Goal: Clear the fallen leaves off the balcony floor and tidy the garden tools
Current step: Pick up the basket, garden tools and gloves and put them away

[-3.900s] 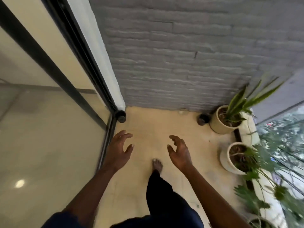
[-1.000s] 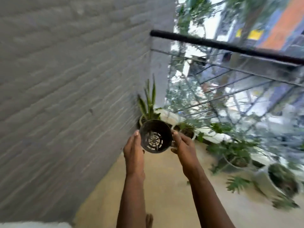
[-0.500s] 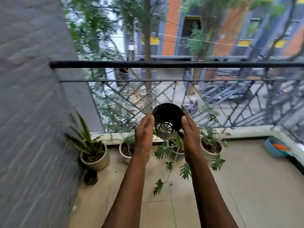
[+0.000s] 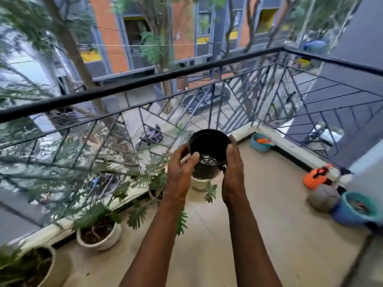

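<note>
Black plastic pot (image 4: 209,149) is held up in the air near the middle of the view, mouth tipped toward the camera, slotted bottom showing inside. It looks empty. It sits above the tan balcony floor (image 4: 269,228), on the near side of the dark metal railing (image 4: 145,81).

Left hand (image 4: 182,164): grasping the pot's left wall, fingers curled round it, thumb hooked over the near rim.

Right hand (image 4: 233,164): cupped against the pot's right wall, fingers reaching up to the rim. Both forearms stretch out from 6 o'clock.

Around the pot:
- 6 o'clock, just below it and partly hidden by the hands: a white planter (image 4: 199,184) on the floor by the railing's kerb.
- 7 to 8 o'clock, along the same kerb: a white pot of leafy plant (image 4: 99,235), then a larger white pot (image 4: 47,266) at the frame's bottom corner. Fronds spread over the floor between them.
- 2 o'clock, in the far corner where the railing turns: a blue bowl (image 4: 259,145) with something orange inside; too small to name.
- 3 to 4 o'clock, against the right-hand wall: an orange object (image 4: 315,179), blurred; a grey rounded object (image 4: 323,197) just beside it; a blue tub (image 4: 352,212) touching the grey one.
</note>
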Tool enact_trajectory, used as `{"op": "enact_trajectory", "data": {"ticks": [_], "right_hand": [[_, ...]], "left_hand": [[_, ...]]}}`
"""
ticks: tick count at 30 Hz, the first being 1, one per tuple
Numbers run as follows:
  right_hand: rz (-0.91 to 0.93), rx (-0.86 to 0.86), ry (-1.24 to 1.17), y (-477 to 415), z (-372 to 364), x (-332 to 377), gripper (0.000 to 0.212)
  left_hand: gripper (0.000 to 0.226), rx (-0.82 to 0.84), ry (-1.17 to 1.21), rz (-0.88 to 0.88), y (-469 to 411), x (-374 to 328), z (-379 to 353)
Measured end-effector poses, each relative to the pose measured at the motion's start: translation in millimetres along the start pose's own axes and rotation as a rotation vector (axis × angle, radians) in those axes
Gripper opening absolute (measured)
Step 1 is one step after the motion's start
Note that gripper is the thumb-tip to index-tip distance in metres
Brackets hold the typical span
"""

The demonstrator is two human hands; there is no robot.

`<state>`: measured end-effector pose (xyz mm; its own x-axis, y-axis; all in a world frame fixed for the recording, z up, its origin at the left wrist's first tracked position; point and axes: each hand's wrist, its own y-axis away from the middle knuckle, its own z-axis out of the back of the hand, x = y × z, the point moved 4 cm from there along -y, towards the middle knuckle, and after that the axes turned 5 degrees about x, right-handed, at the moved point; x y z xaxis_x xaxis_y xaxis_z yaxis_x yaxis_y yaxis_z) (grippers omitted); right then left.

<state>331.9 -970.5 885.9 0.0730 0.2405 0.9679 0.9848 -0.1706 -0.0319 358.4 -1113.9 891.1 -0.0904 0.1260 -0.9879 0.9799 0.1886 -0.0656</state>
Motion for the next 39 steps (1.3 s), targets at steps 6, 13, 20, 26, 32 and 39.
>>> {"op": "enact_trajectory", "data": {"ticks": [6, 13, 20, 26, 32, 39], "right_hand": [[0.009, -0.109, -0.095, -81.6, 77.7, 17.0, 0.064], [-0.014, -0.219, -0.071, -132.0, 182.3, 25.4, 0.06], [-0.025, -0.212, -0.054, -177.5, 232.5, 19.8, 0.044], [-0.017, -0.189, 0.019, -265.4, 260.3, 12.4, 0.046], [-0.054, -0.241, 0.113, -381.1, 292.9, 25.9, 0.045], [-0.049, -0.349, 0.089, -489.1, 333.7, 36.6, 0.051]], "left_hand": [[0.025, 0.031, -0.014, 0.011, -67.4, 9.0, -105.8], [0.019, 0.151, 0.034, 0.087, -105.1, 45.7, -219.8], [0.032, 0.359, 0.06, 0.114, -145.0, 73.9, -284.8], [0.035, 0.416, 0.069, 0.173, -229.2, 105.8, -335.7], [0.024, 0.569, 0.049, 0.202, -332.0, 116.7, -408.1], [0.017, 0.675, 0.058, 0.242, -430.0, 130.2, -492.6]]}}
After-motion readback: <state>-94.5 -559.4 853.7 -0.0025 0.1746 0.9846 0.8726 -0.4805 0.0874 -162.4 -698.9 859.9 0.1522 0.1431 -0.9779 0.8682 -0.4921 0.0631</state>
